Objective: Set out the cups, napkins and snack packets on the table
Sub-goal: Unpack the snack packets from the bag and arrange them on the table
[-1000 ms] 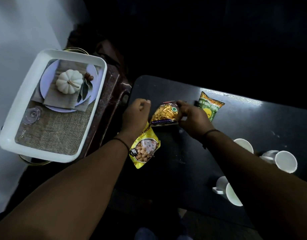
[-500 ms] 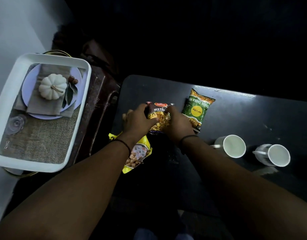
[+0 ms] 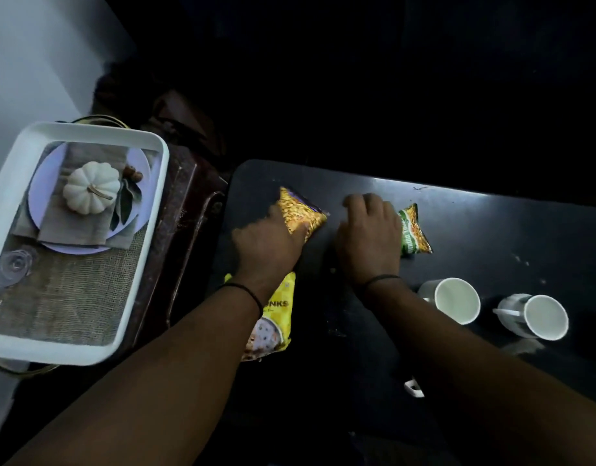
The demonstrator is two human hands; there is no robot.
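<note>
The left hand's (image 3: 268,245) grip rests on the near end of the orange snack packet (image 3: 301,213), fingers hidden beneath, so clamping cannot be told; the right hand (image 3: 370,237) lies flat, fingers loosely spread, covering part of the green packet (image 3: 414,230). Both packets lie on the dark tabletop (image 3: 491,237), long axes running away from the person, the orange tilted left. The left wrist cuts off the yellow packet (image 3: 278,317), and two white cups (image 3: 454,304) stand to the right.

In front of me is a dark, glossy table (image 3: 474,237) with a rounded far-left corner. Near that corner lies an orange snack packet (image 3: 301,213), and beside it, further along the far edge, a green packet (image 3: 414,232). A yellow packet (image 3: 276,317) lies at the left edge, closer to me. Two white cups sit toward the right: one (image 3: 453,304) nearer the middle, another (image 3: 538,316) just beside it. The near edge is lost in shadow.
</note>
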